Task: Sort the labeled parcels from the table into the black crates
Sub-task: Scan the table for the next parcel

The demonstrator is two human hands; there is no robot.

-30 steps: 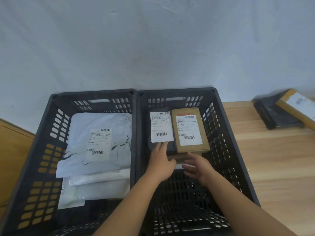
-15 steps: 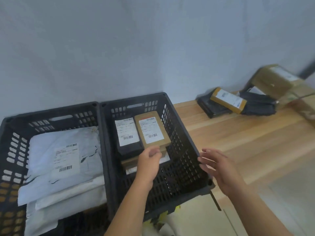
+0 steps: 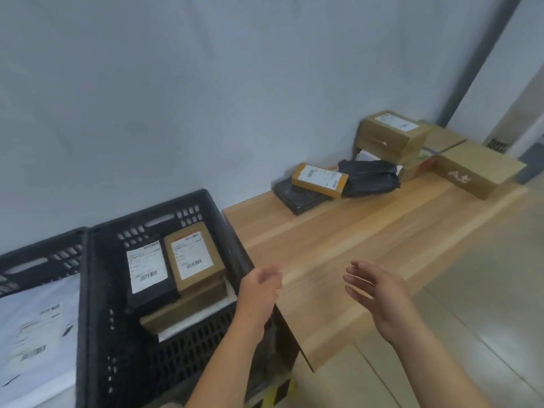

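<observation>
Two black crates stand side by side at the lower left. The right crate (image 3: 97,290) holds a black labeled parcel (image 3: 148,275), a brown labeled box (image 3: 192,257) and more parcels beneath. The left crate (image 3: 41,254) holds white mailer bags (image 3: 38,328). My left hand (image 3: 259,287) hovers empty over the right crate's right rim. My right hand (image 3: 374,287) is above the wooden table (image 3: 338,240), fingers relaxed, holding nothing. Far back on the table lie a yellow labeled box (image 3: 319,179) on a dark flat parcel (image 3: 297,195), and a black bag parcel (image 3: 371,178).
Several cardboard boxes (image 3: 391,134) are stacked against the wall at the table's far right, with a larger carton (image 3: 477,169) beside them. Pale tiled floor (image 3: 471,304) lies right of the table. A grey wall backs everything.
The view has swung right toward the table. My left hand came up out of the right crate and off the brown box. My right hand moved right over the table.
</observation>
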